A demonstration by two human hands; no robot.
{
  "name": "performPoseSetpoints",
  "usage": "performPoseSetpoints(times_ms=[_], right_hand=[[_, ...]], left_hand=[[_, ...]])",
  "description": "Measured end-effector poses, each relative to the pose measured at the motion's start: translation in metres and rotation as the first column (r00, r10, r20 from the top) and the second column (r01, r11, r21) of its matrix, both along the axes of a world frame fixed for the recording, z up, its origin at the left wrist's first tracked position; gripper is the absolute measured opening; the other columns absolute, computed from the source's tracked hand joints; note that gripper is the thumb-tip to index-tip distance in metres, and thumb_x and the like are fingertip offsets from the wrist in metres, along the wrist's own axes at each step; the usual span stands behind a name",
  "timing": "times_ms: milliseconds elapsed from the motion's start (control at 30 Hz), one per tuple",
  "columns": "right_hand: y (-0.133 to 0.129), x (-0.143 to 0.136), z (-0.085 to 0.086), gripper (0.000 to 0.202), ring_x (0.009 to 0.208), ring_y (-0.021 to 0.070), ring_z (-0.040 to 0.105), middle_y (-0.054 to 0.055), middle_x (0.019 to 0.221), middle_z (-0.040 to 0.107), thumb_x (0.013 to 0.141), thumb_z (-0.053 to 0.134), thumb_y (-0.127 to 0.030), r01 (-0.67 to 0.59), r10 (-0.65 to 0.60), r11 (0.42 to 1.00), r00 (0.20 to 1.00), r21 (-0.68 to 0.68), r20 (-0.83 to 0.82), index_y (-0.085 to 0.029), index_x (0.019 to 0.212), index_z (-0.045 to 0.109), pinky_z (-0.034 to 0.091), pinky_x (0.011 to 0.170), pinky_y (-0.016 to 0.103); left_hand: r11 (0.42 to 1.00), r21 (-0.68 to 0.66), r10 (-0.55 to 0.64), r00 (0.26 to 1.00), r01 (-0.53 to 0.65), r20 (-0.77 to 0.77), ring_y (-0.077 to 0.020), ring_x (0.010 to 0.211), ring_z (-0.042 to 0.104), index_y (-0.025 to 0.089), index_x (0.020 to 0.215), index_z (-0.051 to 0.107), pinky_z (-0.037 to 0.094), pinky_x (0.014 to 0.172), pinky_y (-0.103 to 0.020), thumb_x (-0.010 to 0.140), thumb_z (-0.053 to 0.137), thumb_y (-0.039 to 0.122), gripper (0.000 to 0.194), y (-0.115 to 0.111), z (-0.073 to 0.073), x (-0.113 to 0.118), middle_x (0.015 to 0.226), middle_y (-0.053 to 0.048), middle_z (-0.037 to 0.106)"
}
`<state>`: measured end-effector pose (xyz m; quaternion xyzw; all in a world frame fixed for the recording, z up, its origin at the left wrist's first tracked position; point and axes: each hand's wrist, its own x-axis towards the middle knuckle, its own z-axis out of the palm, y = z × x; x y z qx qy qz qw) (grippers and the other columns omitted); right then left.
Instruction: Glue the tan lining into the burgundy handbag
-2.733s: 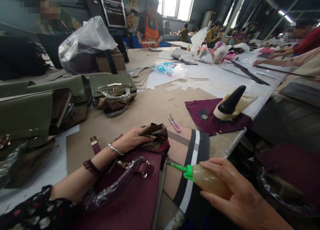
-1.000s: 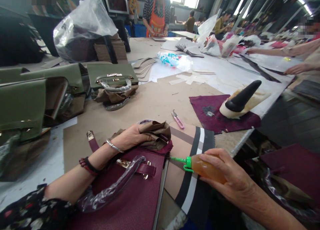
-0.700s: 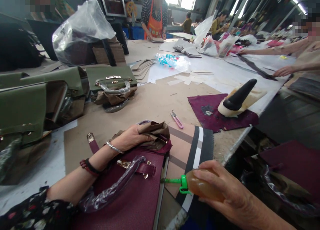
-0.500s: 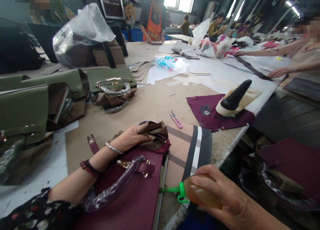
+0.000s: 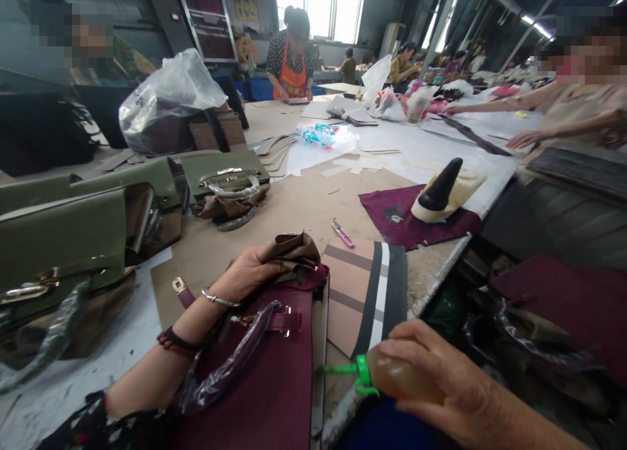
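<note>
A soft amber glue bottle with a green nozzle [image 5: 392, 377] was held in the right hand [image 5: 455, 391], whose fingers were closed around its body. The bottle was kept low at the front edge of the worktop [image 5: 294, 205], almost level. Its long axis ran from right to left, and the green tip was pointed left at the open side edge of the burgundy leather handbag [image 5: 274, 385], just touching or very near it; which of the two could not be told. The left hand [image 5: 247, 273] was pressed on the top of the handbag, with the fingers closed over the crumpled brown lining fabric [image 5: 291, 254]. A handle wrapped in clear plastic [image 5: 230, 362] lay across the bag front. Beside the bag a striped beige and black panel [image 5: 367, 293] lay flat, and small pink thread snips [image 5: 341, 233] were seen behind it.

Compared with the earliest picture, the bottle was found lower and nearer to the person, and its nozzle had been turned from an upward slant to a nearly level line. The left hand had stayed on the lining.
</note>
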<state>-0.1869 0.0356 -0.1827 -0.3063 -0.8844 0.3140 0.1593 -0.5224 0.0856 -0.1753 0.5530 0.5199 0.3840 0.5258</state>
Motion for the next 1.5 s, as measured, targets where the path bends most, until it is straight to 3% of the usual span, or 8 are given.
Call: performPoseSetpoints(times_ms=[233, 433, 600, 767, 867, 1100, 1300, 1500], right_hand=[[0.015, -0.003, 0.02, 0.051, 0.104, 0.0207, 0.051, 0.006, 0.113, 0.044, 0.081, 0.061, -0.008, 0.099, -0.095, 0.98, 0.995, 0.17, -0.028, -0.028, 0.125, 0.043, 0.047, 0.092, 0.034], [0.009, -0.005, 0.019, 0.057, 0.103, 0.0204, 0.051, 0.006, 0.113, 0.044, 0.077, 0.064, -0.004, 0.058, -0.056, 0.976, 0.998, 0.211, -0.016, -0.027, 0.125, 0.042, 0.048, 0.092, 0.034], [-0.004, -0.004, 0.016, 0.055, 0.101, 0.019, 0.053, 0.004, 0.111, 0.047, 0.075, 0.064, -0.004, 0.058, -0.064, 0.986, 0.997, 0.155, 0.036, -0.028, 0.121, 0.047, 0.048, 0.091, 0.031], [-0.016, -0.003, 0.012, 0.054, 0.1, 0.0191, 0.053, 0.005, 0.111, 0.046, 0.076, 0.064, -0.004, 0.03, -0.035, 0.995, 0.998, 0.097, 0.056, -0.028, 0.121, 0.046, 0.048, 0.09, 0.031], [-0.023, -0.002, 0.008, 0.055, 0.1, 0.0192, 0.053, 0.004, 0.111, 0.046, 0.075, 0.064, -0.004, 0.031, -0.035, 0.998, 0.997, 0.063, 0.07, -0.027, 0.121, 0.045, 0.048, 0.09, 0.032], [-0.037, -0.007, 0.006, 0.055, 0.1, 0.0182, 0.054, 0.004, 0.111, 0.048, 0.073, 0.064, -0.001, 0.068, -0.067, 0.998, 0.995, -0.008, 0.079, -0.025, 0.118, 0.046, 0.047, 0.093, 0.031], [-0.045, -0.011, 0.011, 0.056, 0.098, 0.0156, 0.054, 0.002, 0.109, 0.048, 0.071, 0.065, 0.002, 0.097, -0.097, 0.99, 0.995, -0.105, 0.007, -0.024, 0.117, 0.047, 0.045, 0.09, 0.026], [-0.036, -0.012, 0.013, 0.052, 0.098, 0.0172, 0.052, 0.002, 0.107, 0.045, 0.076, 0.068, -0.008, 0.125, -0.128, 0.992, 0.987, -0.032, -0.097, -0.027, 0.119, 0.046, 0.044, 0.089, 0.03]], left_hand=[[0.999, 0.033, 0.015, 1.0, -0.015, -0.019, -0.0267, 0.096, 0.062, 0.014, 0.102, 0.068, 0.049, 0.087, -0.038, 0.065, 0.075, 0.042, 0.047, -0.007, 0.01, -0.008, 0.1, -0.008, 0.071], [0.998, 0.059, 0.034, 0.999, -0.032, -0.032, -0.0253, 0.089, 0.064, 0.016, 0.099, 0.07, 0.052, 0.082, -0.035, 0.061, 0.077, 0.044, 0.048, -0.012, 0.019, -0.003, 0.095, -0.007, 0.072], [0.994, 0.084, 0.078, 0.992, -0.069, -0.102, -0.0273, 0.089, 0.063, 0.015, 0.098, 0.071, 0.051, 0.083, -0.038, 0.056, 0.078, 0.049, 0.055, -0.014, 0.028, -0.005, 0.093, -0.007, 0.072], [0.988, 0.115, 0.124, 0.979, -0.105, -0.165, -0.024, 0.077, 0.061, 0.013, 0.082, 0.071, 0.05, 0.076, -0.036, 0.055, 0.077, 0.047, 0.044, -0.017, 0.033, -0.012, 0.08, -0.006, 0.07], [0.983, 0.143, 0.136, 0.979, -0.115, -0.15, -0.0231, 0.08, 0.06, 0.013, 0.088, 0.071, 0.049, 0.078, -0.035, 0.057, 0.076, 0.042, 0.042, -0.022, 0.039, -0.011, 0.085, -0.005, 0.07], [0.978, 0.175, 0.144, 0.971, -0.11, -0.192, -0.0191, 0.081, 0.059, 0.013, 0.091, 0.071, 0.049, 0.073, -0.027, 0.061, 0.073, 0.035, 0.037, -0.035, 0.063, -0.009, 0.085, -0.002, 0.07], [0.953, 0.276, 0.208, 0.926, -0.121, -0.314, -0.0151, 0.071, 0.06, 0.015, 0.091, 0.072, 0.049, 0.065, -0.022, 0.06, 0.072, 0.033, 0.036, -0.047, 0.099, -0.015, 0.08, 0.001, 0.072], [0.865, 0.498, 0.217, 0.848, 0.064, -0.484, -0.0172, 0.072, 0.065, 0.022, 0.092, 0.072, 0.052, 0.06, -0.023, 0.072, 0.065, 0.042, 0.029, -0.06, 0.114, -0.017, 0.082, 0.0, 0.073]])
